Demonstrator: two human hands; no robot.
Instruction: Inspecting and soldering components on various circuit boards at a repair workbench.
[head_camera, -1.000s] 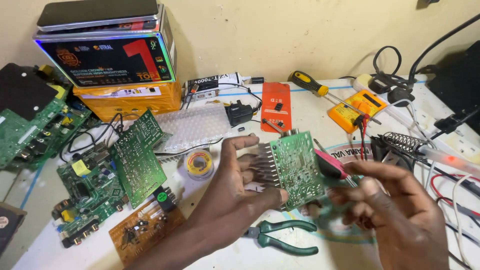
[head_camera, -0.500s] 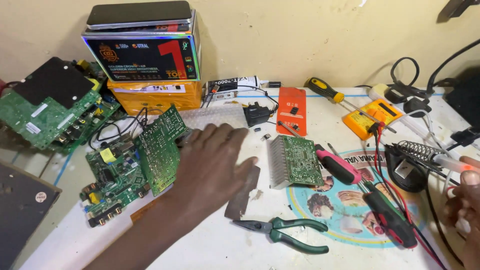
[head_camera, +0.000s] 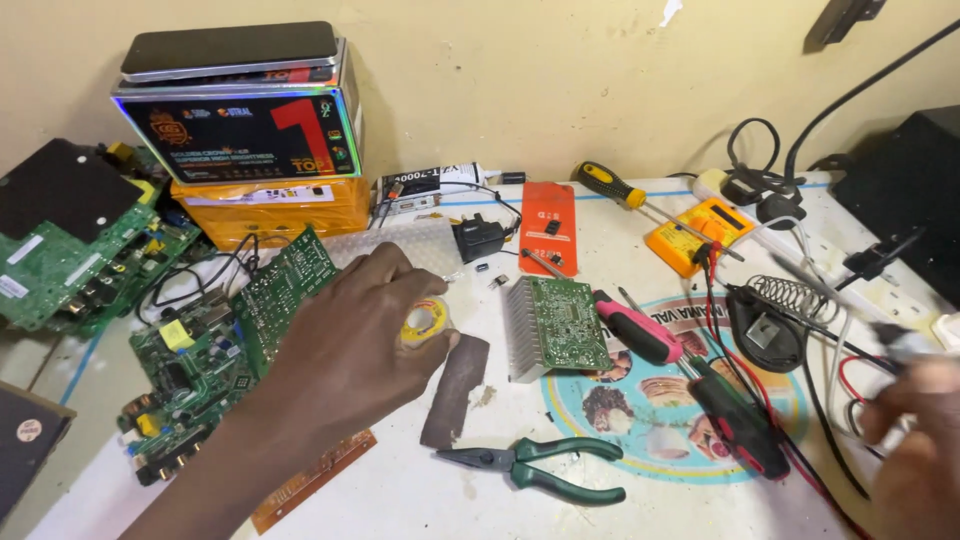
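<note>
My left hand (head_camera: 345, 345) reaches over the white table and closes its fingers round a small yellow solder spool (head_camera: 427, 321), which rests on the table. Just right of it lies a dark brown strip (head_camera: 455, 392). A green circuit board with a ribbed metal heat sink (head_camera: 556, 326) lies flat in the middle, untouched. My right hand (head_camera: 915, 450) is blurred at the lower right edge, among red and black wires. A pale blurred thing sits just above it, and I cannot tell whether the hand holds it.
Green-handled pliers (head_camera: 540, 465) lie in front. A pink-handled screwdriver (head_camera: 640, 330), black probe (head_camera: 740, 425), coiled iron stand (head_camera: 775, 320), yellow multimeter (head_camera: 700, 230) and power strip (head_camera: 850, 270) crowd the right. Several circuit boards (head_camera: 200, 350) and stacked boxes (head_camera: 250, 140) fill the left.
Both hands held the heat-sink board up a second ago; it now lies on the table. My left hand moved left to the solder spool; my right hand drew away to the right.
</note>
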